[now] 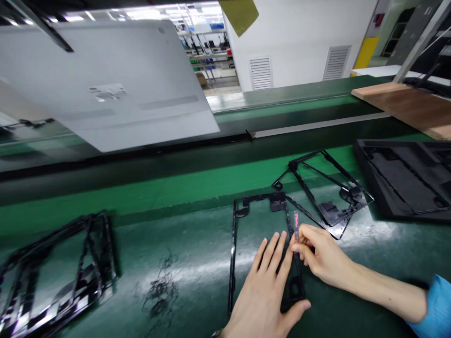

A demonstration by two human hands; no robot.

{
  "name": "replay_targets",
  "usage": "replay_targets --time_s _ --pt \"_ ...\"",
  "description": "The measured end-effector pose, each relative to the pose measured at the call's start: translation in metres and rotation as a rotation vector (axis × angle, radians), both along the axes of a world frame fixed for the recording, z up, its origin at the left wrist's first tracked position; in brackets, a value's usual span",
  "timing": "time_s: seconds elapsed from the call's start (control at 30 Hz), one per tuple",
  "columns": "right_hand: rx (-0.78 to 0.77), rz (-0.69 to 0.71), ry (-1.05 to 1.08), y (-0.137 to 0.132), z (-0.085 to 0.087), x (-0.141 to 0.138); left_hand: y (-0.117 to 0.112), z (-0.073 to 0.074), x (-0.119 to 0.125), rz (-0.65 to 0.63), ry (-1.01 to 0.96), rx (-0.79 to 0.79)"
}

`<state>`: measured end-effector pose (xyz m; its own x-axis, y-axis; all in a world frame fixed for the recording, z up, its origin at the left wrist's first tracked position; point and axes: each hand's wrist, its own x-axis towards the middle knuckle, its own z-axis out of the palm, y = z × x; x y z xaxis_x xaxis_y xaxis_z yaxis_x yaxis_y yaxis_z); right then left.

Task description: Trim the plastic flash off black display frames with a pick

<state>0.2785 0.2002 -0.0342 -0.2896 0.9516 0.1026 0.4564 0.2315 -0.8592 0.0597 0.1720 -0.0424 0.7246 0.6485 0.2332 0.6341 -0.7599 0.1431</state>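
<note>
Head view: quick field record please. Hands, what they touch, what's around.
left hand: open, flat on frame
right hand: pinches tool at the frame's right rail
tool: thin, pink marking
right side: loose frames; black tray
left side: frame pile
behind: white panel
surface: green mat

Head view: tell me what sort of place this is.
Probably a factory assembly line: long green conveyor belt, stacked black frames, grey device cover; the right hand holds a thin strip over a frame the left hand presses.
</note>
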Motion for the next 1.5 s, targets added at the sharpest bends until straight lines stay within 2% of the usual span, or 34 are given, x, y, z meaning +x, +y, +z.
replay_targets --time_s 0.2,0.53,0.83,1.13,1.5 --pt "0.016 0.037 -0.038 0.0017 0.0019 0.0012 -0.0008 -0.001 -0.0007 -0.007 -0.019 -0.023" --pt "-0.045 0.068 -0.035 0.0036 0.0075 0.0013 -0.0011 -0.0028 -0.002 -0.003 -0.049 -0.068" --pt "-0.028 0.065 -0.068 0.0045 0.0085 0.0016 -0.0016 -0.0033 -0.0021 -0.004 -0.031 -0.055" --pt "-0.056 0.02 0.035 0.0033 0.0042 0.0001 -0.0005 0.0001 -0.0006 0.006 -0.049 -0.058" --pt "-0.036 0.06 -0.012 0.0042 0.0083 0.0002 -0.0011 -0.0019 -0.001 0.001 -0.042 -0.072"
